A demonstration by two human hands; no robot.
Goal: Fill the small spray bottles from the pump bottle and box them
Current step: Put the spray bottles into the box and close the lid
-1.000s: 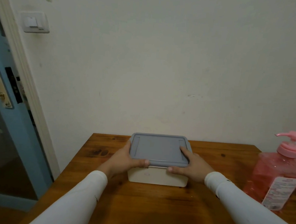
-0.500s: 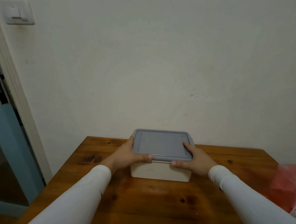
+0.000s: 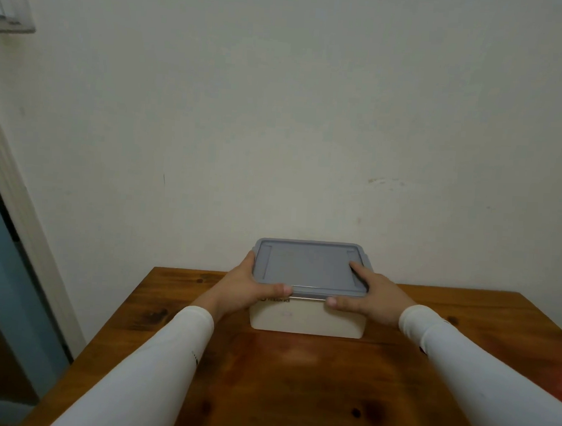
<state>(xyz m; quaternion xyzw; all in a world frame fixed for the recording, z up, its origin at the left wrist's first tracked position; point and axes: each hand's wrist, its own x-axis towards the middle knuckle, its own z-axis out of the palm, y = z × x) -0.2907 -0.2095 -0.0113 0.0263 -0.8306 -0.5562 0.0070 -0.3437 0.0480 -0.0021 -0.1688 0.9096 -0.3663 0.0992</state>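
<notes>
Pump bottle gone; hands (image 3: 244, 291) gripping matte rectangular lid (image 3: 309, 264)

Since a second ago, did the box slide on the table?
No. The box stays at the table's back edge, left hand and right hand on its grey lid; only the view shifted.

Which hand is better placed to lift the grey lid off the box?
Neither clearly: left hand and right hand grip opposite ends of the lid, thumbs at its front edge. Probably lift with both.
</notes>
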